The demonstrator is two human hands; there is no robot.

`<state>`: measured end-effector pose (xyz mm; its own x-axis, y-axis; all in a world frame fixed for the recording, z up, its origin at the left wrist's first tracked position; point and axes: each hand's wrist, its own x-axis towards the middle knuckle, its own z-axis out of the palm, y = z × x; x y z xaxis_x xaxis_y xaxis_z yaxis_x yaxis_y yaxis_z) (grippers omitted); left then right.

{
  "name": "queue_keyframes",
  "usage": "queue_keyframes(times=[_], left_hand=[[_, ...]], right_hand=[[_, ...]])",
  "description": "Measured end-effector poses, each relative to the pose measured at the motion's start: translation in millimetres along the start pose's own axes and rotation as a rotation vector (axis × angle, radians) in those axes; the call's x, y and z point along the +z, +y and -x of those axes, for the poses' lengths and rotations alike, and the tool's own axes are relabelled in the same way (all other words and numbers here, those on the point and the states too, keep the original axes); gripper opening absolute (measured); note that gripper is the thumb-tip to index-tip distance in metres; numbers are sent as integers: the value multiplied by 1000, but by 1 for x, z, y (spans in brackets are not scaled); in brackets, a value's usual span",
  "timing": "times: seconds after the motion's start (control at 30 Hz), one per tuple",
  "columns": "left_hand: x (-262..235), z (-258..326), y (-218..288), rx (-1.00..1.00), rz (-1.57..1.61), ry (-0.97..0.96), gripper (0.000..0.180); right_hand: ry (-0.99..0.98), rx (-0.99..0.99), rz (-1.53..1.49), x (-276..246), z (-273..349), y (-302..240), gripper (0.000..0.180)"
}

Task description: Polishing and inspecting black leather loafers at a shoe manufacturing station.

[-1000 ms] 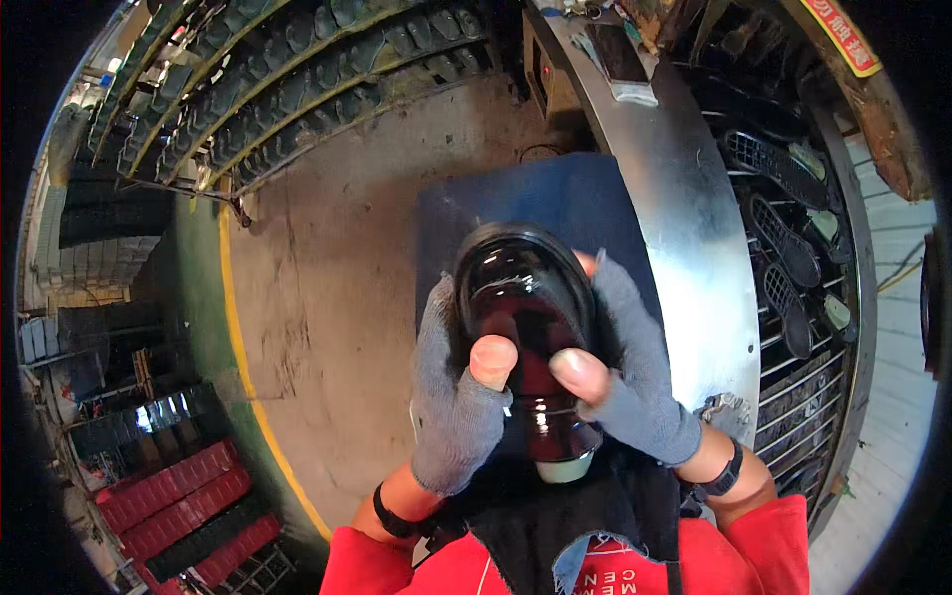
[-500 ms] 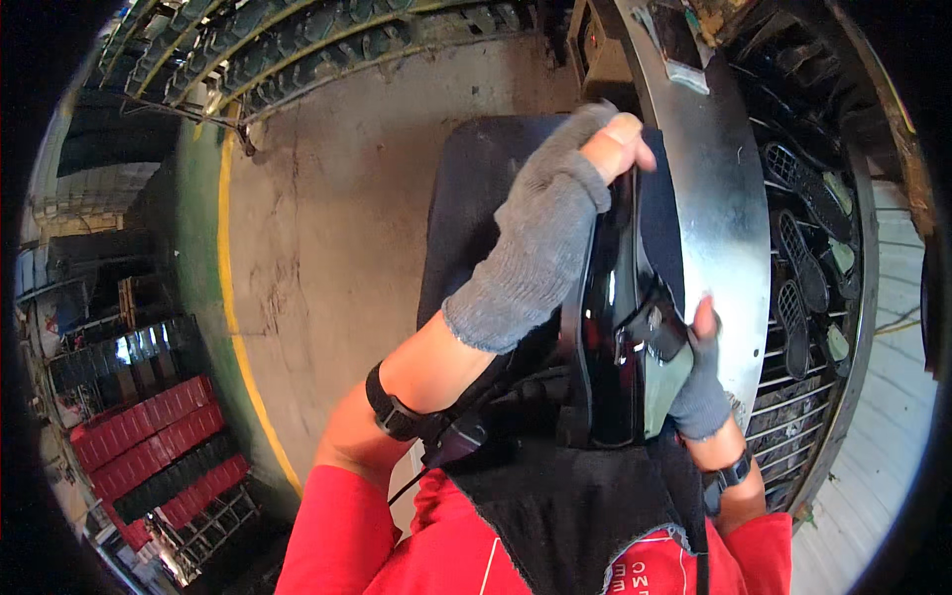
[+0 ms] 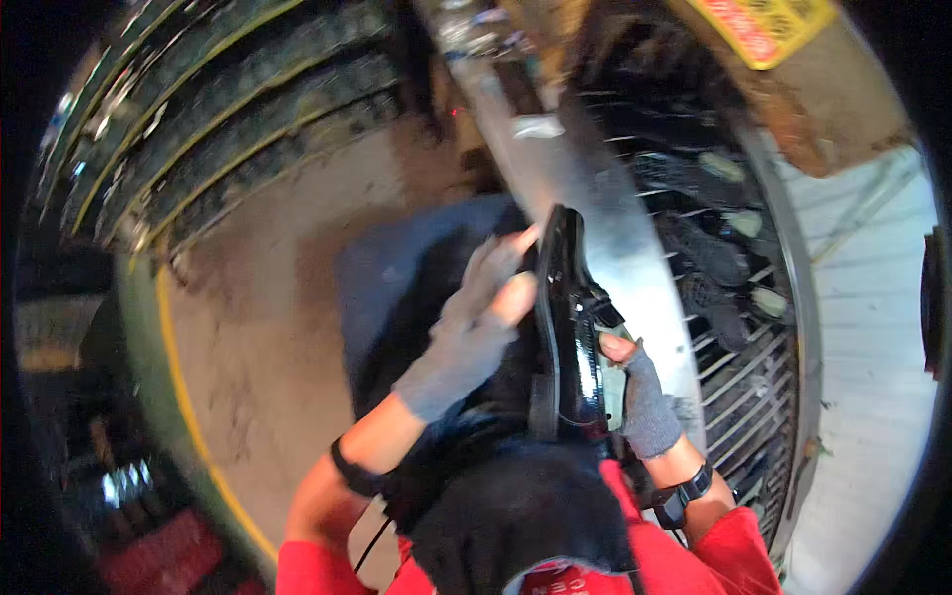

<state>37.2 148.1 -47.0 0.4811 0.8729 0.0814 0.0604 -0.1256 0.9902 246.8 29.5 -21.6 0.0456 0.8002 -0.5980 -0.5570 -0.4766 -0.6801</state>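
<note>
A glossy black shoe [image 3: 575,342] stands lengthwise over my lap, its narrow end pointing away from me. Pale green, last-like material [image 3: 614,392] shows at its right side near my right hand. My right hand [image 3: 640,392], in a grey fingerless glove, grips this side with the thumb on top; its other fingers are hidden. To the left of the shoe is my left hand [image 3: 471,322], gloved alike and somewhat blurred. Its fingers stretch forward with the thumb apart, close to the shoe's left edge; I cannot tell whether they touch it.
A metal bench [image 3: 595,213] runs along the right, with a phone-like dark object [image 3: 518,87] at its far end. Beyond it, a barred rack [image 3: 749,372] carries several dark soles or shoes [image 3: 704,248]. Tiered racks [image 3: 248,109] stand far left. Dark cloth [image 3: 526,506] covers my lap.
My left hand has come off the shoe's far end and drawn back along its left side. My right hand stays at the green part. The whole view has swung to the right.
</note>
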Motion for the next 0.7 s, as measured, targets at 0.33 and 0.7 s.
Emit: queue_keyframes(times=[0.33,0.7], left_hand=[[-12,37,-44,-356,224,-41,39],[-16,52,-64,-455,327,31,46]], right_hand=[[1208,-183,825,-462,169,-7,63],[521,-633,1762,-258,-17,-66,85]])
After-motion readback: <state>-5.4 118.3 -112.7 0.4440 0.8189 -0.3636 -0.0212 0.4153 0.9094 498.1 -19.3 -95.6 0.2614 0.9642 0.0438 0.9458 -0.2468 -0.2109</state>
